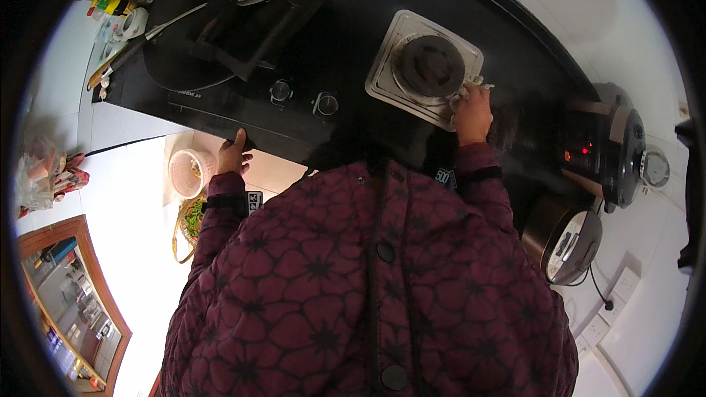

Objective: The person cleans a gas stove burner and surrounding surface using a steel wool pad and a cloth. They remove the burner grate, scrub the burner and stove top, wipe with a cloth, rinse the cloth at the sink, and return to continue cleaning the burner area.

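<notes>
My right hand (474, 113) grips a crumpled, pale cloth (459, 100) at the lower right edge of a square metal hob plate (380, 74). The plate has a dark round centre (430, 66) with smears on it, and it lies on a black surface. At the front edge of the black gas stove (220, 121) is my left hand (234, 153). Its thumb is raised and its fingers are apart, with nothing visible in them; whether it presses on the edge I cannot tell. Two control knobs (281, 90) sit on the stove between my hands.
At the left a dark wok (182, 80) stands by a long-handled utensil (118, 58). Sauce bottles (113, 5) crowd the far left corner. To my right are a black electric cooker (593, 149) and a rice cooker (568, 242). A pink plastic basket (190, 173) is below my left hand.
</notes>
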